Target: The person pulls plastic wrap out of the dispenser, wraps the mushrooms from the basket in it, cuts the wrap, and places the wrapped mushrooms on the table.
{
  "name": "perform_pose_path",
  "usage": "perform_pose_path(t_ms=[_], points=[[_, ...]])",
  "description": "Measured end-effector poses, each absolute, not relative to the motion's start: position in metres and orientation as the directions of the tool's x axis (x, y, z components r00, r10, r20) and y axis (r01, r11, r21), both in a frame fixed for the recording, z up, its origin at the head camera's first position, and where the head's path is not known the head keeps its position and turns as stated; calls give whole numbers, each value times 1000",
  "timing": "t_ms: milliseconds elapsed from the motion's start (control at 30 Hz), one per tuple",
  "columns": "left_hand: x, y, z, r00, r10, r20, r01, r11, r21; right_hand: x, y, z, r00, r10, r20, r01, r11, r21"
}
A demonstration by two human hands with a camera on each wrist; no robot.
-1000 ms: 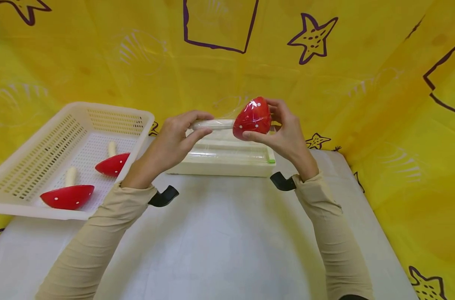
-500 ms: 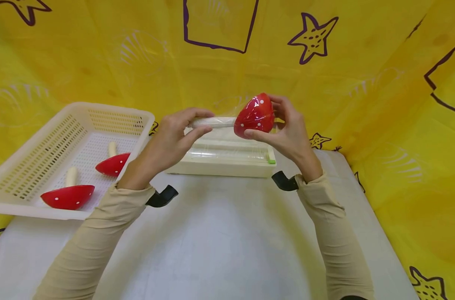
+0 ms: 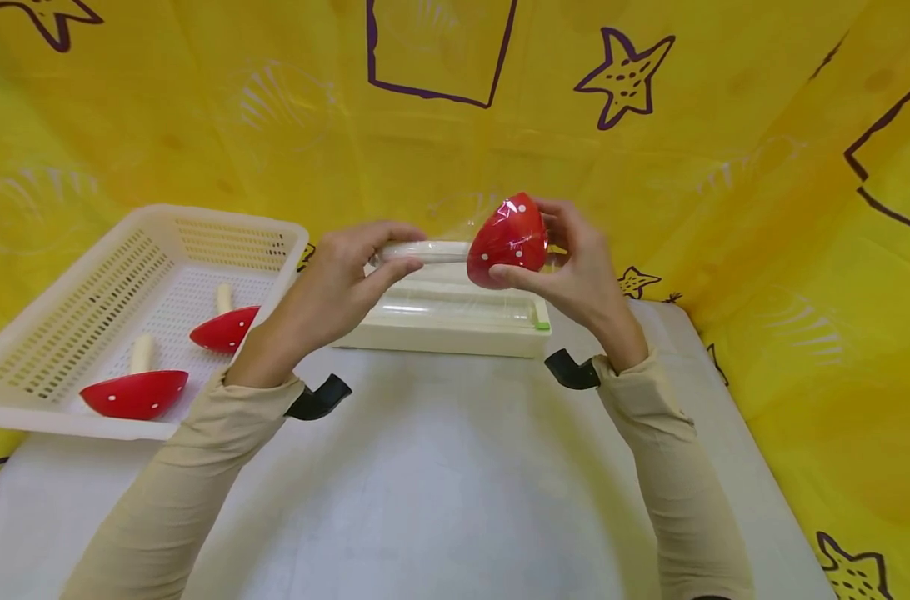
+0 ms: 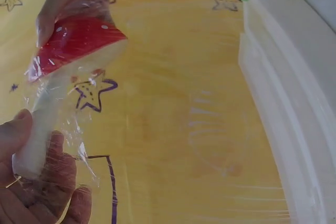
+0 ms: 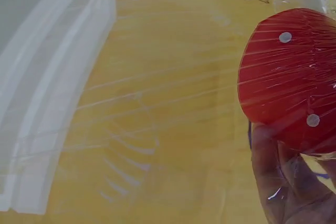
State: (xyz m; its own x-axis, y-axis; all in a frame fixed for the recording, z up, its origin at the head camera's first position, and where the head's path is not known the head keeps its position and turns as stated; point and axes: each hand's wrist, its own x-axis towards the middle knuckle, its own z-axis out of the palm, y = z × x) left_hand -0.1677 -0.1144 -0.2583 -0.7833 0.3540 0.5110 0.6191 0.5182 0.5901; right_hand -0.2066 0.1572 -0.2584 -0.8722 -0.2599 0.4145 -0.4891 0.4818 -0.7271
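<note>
A toy mushroom with a red, white-dotted cap [image 3: 506, 242] and a pale stem [image 3: 432, 251] is held sideways in the air, wrapped in clear film. My left hand [image 3: 347, 271] pinches the stem's end between thumb and fingers. At the other end, my right hand [image 3: 577, 265] grips the cap, thumb in front and fingers behind. In the left wrist view loose cling film [image 4: 79, 135] hangs around the stem and over the fingers. Film also stretches from the mushroom toward the cream dispenser box [image 3: 455, 337] behind, where a clear roll [image 3: 462, 310] lies.
A white perforated basket [image 3: 143, 429] stands at the left with two more red-capped mushrooms [image 3: 136, 395] lying in it. Yellow patterned sheeting [image 3: 455, 150] rises behind and at the right of the white table [image 3: 440, 467].
Both hands keep their hold on the mushroom. It rose slightly, then came back down a little, and the right hand with the cap shifted slightly to the right.
</note>
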Motion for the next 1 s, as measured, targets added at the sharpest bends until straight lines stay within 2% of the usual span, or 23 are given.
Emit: perform_pose_path(t_ms=[400,833,1000], points=[[-151,-121,-277,-842,436,318,531,560,636,-183,163,-288,-948,-297,111,-254,500,-828],[-142,-132,-333,-815,530,233,539,548,640,-168,158,-345,-912,-409,-37,-180,479,-859],[-140,-136,-359,-815,562,138,482,528,699,-164,160,-370,-891,-449,-71,-173,481,-859]])
